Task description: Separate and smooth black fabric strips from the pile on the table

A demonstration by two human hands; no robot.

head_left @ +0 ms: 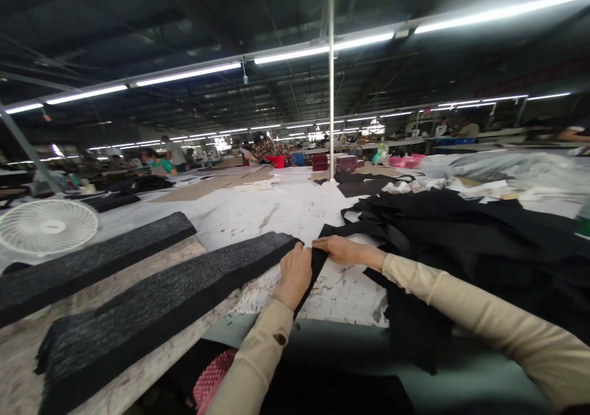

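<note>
My left hand (295, 273) is closed, thumb and fingers pinched at the edge of a narrow black fabric piece (317, 268). That piece hangs down beside the hand toward the table's front edge. Close by on the right, my right hand (343, 250) has its fingers pressed together on the top of the same piece. The fingertips almost meet. Just left of my left hand ends a long strip of speckled dark grey fabric (175, 280) with a black border; whether the hand touches it I cannot tell. A second such strip (101, 249) lies farther left.
A large heap of black fabric (483, 237) covers the right side, partly hanging over the front edge. A white fan (50, 225) stands at left. A thin pole (331, 83) rises from the white-covered table (239, 209). Pink basin (406, 160) and people are farther back.
</note>
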